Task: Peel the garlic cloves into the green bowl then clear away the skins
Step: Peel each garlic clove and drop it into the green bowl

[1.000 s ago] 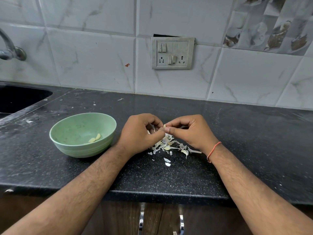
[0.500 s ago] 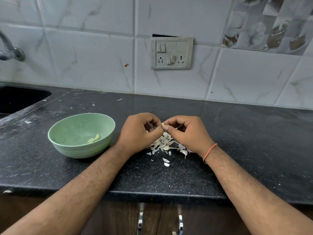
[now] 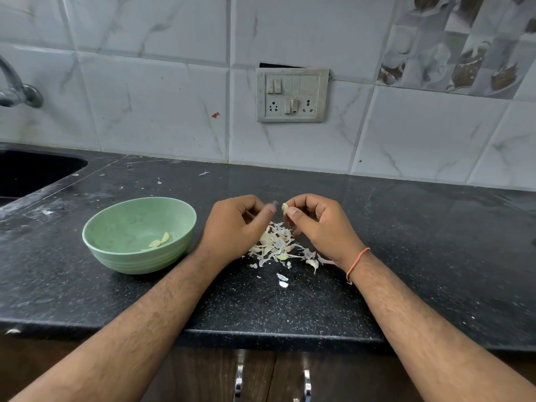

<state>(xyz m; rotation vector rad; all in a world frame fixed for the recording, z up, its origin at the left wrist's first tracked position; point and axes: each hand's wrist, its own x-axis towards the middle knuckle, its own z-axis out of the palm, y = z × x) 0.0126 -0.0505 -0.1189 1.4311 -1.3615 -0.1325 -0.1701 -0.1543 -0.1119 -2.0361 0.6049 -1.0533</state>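
while the right hand (image 3: 316, 224) pinches a small pale garlic clove (image 3: 285, 209) between thumb and curled fingers, the left hand (image 3: 235, 227) sits just at its 9 o'clock, fingers curled in and fingertips blurred close to the clove; whether they grip a scrap of skin i cannot tell. both hands hang over the black speckled counter (image 3: 420, 256), directly above a heap of papery garlic skins (image 3: 278, 245) that spreads toward 5 o'clock under the right wrist. two loose white flakes (image 3: 282, 280) lie apart from the heap at its 6 o'clock. an orange thread band (image 3: 358, 262) circles the right wrist.

the green bowl (image 3: 139, 235) stands upright on the counter at 9 o'clock of the left hand, near the left wrist but not touching it. inside it, low on its right side, lie two peeled cloves (image 3: 159, 241), touching each other.

at 10 o'clock of the bowl the dark sink (image 3: 32, 172) is cut into the counter, with a metal tap (image 3: 17, 92) on the wall above it. at 12 o'clock of the hands a switch and socket plate (image 3: 291, 95) is set in the marbled tile wall (image 3: 150, 105). a few stray skin bits (image 3: 204, 173) lie near the wall edge. below the counter's front edge two metal cabinet handles (image 3: 239, 378) show.
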